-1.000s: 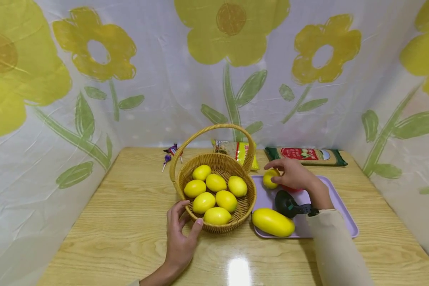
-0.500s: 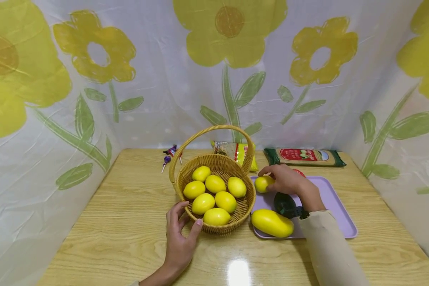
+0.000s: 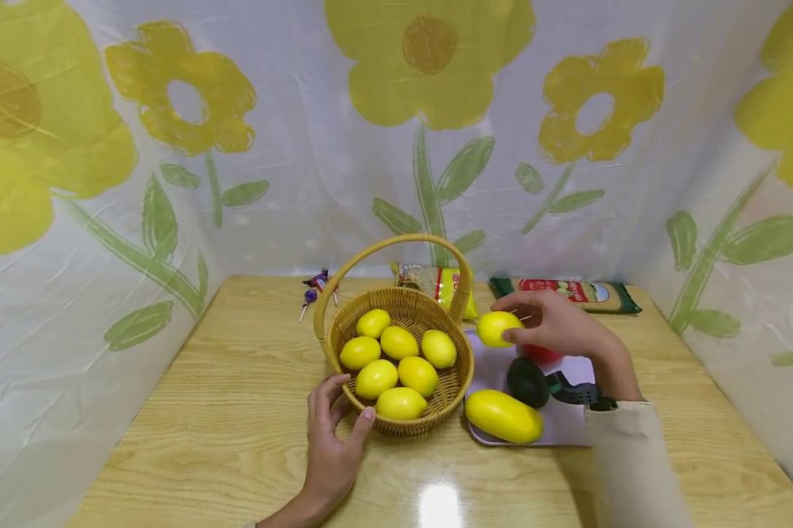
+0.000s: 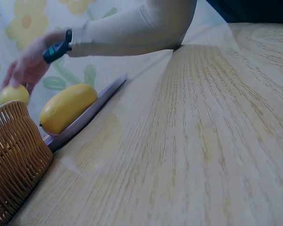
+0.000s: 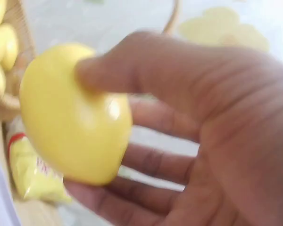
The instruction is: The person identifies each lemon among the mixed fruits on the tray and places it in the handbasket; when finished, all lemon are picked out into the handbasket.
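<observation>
My right hand (image 3: pixel 557 323) pinches a yellow lemon (image 3: pixel 498 329) between thumb and fingers, above the far left corner of the lilac tray (image 3: pixel 568 433). The right wrist view shows the lemon (image 5: pixel 75 117) close up, with the thumb across its upper side and fingers beneath. My left hand (image 3: pixel 333 429) rests its thumb and fingertips against the near left rim of a wicker basket (image 3: pixel 455 400). Several lemons (image 3: pixel 399 403) lie inside the basket. On the tray are a yellow mango-like fruit (image 3: pixel 504 416), a dark green avocado (image 3: pixel 527 381) and a red round item (image 3: pixel 541 355), partly hidden.
Behind the basket lies a yellow snack bag (image 3: pixel 458 290). A long green-and-red packet (image 3: pixel 594 293) lies at the back right, and lollipops (image 3: pixel 309 296) at the back left. The basket's tall handle (image 3: pixel 403 238) arches over it. A flowered cloth (image 3: pixel 290 183) encloses the table.
The right hand slid the lemon left on the tray, then raised it off the tray, uncovering more of the red item. The left hand has stayed at the basket rim.
</observation>
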A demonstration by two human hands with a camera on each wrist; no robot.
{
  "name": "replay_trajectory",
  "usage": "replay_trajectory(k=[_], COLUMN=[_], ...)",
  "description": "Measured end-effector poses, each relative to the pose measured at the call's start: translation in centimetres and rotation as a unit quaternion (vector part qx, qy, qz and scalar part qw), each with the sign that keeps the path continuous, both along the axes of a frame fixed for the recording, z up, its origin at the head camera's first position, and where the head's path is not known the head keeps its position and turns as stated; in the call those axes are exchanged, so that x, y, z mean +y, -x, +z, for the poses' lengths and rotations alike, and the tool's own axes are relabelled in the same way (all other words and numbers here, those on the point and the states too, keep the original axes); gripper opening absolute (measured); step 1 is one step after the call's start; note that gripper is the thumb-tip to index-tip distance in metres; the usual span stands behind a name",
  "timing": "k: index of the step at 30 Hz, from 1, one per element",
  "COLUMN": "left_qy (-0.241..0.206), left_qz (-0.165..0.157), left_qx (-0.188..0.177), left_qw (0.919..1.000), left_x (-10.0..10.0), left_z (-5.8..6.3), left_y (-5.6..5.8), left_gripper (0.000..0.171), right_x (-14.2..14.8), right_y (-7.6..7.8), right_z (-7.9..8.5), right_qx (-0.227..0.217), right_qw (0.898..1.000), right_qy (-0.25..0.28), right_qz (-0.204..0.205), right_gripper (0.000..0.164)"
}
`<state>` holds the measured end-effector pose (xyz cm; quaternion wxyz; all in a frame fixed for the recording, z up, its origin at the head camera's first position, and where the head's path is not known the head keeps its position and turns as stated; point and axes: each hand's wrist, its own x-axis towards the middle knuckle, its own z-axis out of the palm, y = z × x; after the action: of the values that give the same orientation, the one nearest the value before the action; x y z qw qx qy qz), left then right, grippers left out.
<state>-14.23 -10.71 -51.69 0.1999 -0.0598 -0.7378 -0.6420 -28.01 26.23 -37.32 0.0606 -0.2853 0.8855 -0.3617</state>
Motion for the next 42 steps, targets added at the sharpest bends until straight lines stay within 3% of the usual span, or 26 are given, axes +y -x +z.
replay_trajectory(k=[4, 9, 19, 25, 29, 32, 35, 39, 42], left_qy=[0.005, 0.007, -0.001, -0.008, -0.039, -0.064, -0.073, -0.07, -0.029], left_qz=[-0.001, 0.004, -0.002, -0.003, 0.007, 0.026, 0.047, 0.055, 0.06], left_qx=[0.005, 0.007, 0.01, 0.012, 0.051, 0.098, 0.138, 0.175, 0.203], left_qw=[1.0, 0.9999, 0.9999, 0.9999, 0.9979, 0.9928, 0.9866, 0.9805, 0.9769], left_x=[0.0, 0.0, 0.0, 0.0, -0.5, -1.5, -3.5, -7.3, -10.1], left_z=[0.0, -0.1, -0.2, 0.0, 0.5, 1.7, 3.6, 7.2, 10.8], left_y=[0.1, 0.0, -0.1, -0.1, 0.1, 0.6, 1.4, 2.6, 3.2], left_gripper=[0.059, 0.059, 0.061, 0.06, 0.048, 0.035, 0.022, 0.017, 0.018], right_x=[-0.8, -4.7, -12.6, -12.2, -9.8, -7.2, -4.4, -0.8, 1.1], right_y=[-0.7, -1.2, -0.1, -1.4, -2.9, -4.1, -5.3, -6.5, -7.2], right_z=[0.9, 0.6, -2.0, -1.8, -1.3, -1.0, -0.5, 0.4, 1.8], right_qx=[0.028, 0.055, 0.112, 0.129, 0.112, 0.115, 0.136, 0.184, 0.233], right_qw=[0.998, 0.995, 0.992, 0.989, 0.992, 0.992, 0.988, 0.978, 0.966], right_qy=[0.053, 0.078, -0.026, -0.07, -0.061, -0.056, -0.059, -0.069, -0.084], right_qz=[0.015, 0.011, -0.055, -0.02, -0.006, -0.014, -0.04, -0.074, -0.08], right_gripper=[0.041, 0.041, 0.044, 0.041, 0.035, 0.033, 0.029, 0.024, 0.025])
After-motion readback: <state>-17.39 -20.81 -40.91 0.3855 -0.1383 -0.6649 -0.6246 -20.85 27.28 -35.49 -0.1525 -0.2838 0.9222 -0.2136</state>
